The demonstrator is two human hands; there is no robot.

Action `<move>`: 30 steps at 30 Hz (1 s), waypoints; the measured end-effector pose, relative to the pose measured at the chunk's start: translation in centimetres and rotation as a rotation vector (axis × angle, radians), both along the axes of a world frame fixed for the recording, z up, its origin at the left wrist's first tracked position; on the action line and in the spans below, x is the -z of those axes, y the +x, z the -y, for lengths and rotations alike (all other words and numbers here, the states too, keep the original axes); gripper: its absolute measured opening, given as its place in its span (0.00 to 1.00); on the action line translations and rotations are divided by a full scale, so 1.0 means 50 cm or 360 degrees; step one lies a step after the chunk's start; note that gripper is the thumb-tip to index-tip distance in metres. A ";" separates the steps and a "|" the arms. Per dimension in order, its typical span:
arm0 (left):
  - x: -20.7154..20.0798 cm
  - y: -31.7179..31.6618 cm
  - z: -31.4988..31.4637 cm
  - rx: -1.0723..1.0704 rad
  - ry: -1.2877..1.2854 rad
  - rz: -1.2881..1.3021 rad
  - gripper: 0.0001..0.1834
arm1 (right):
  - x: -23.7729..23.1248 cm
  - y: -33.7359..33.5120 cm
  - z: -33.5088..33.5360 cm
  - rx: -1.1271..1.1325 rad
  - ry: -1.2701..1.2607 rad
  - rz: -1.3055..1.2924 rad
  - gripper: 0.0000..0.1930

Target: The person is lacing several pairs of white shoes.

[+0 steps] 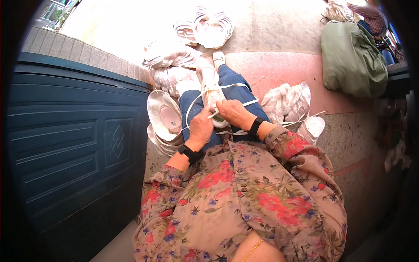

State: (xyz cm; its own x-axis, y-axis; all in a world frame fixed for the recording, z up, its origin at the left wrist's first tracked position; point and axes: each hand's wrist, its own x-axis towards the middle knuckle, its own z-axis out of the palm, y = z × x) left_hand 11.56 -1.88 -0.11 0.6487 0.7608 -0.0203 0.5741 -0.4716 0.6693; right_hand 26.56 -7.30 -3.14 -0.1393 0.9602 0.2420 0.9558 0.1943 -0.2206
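A white shoe lies lengthwise between my thighs, over my blue jeans. White shoelace runs from it in loose loops across both legs. My left hand is closed at the near left side of the shoe, its fingertips pinching the lace by a pale lace end. Close beside it, my right hand bends over the shoe opening with thumb and fingers pressed together on the lace. The fingers partly hide the upper part of the shoe and the eyelets there.
Nested white shoe uppers stand by my left leg, beside a dark blue door. White bundles and another stack of uppers lie ahead. At right are a white cloth-like pile and a big green sack; a person sits beyond.
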 end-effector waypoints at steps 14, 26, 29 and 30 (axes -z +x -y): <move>0.014 -0.060 -0.077 -0.0141 0.0175 -0.0411 0.07 | 0.020 0.000 0.024 0.0290 -0.0153 -0.0539 0.06; -0.002 -0.005 -0.035 0.0200 0.0222 -0.0098 0.10 | 0.010 0.014 0.038 0.0309 -0.0189 -0.0931 0.10; -0.010 0.000 -0.090 -0.0212 -0.1046 -0.0121 0.13 | 0.011 0.042 0.025 0.0477 -0.0455 -0.1149 0.09; -0.008 0.007 -0.100 -0.0210 -0.1044 -0.0116 0.13 | 0.011 0.053 0.014 0.0477 -0.0453 -0.1145 0.09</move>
